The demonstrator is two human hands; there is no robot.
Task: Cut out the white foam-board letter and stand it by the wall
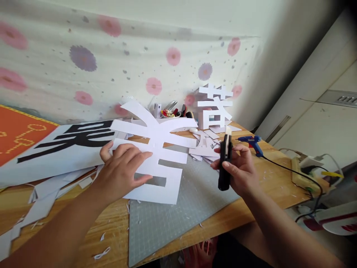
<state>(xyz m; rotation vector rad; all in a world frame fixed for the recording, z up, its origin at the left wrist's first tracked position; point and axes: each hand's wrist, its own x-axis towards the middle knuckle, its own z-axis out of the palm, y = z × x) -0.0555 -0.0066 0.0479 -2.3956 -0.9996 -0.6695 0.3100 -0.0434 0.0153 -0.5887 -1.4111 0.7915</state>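
Note:
A white sheet cut into the shape of a character (156,143) spans the grey cutting mat (167,223), with slots between its strokes. Over its left part is my left hand (119,169), fingers apart, thumb and forefinger reaching across the white surface. Whether the fingertips press on it I cannot tell. My right hand (242,169) is closed around a black utility knife (224,163), held upright above the mat's right side, with its pale blade end pointing up.
Behind stands a raised white character (214,106) beside paper scraps (205,145). A blue glue gun (252,143) lies right, its cord running to a power strip (299,175). At left are a sheet with black strokes (61,149) and offcuts (41,201). A bowl of tools (171,111) sits at back.

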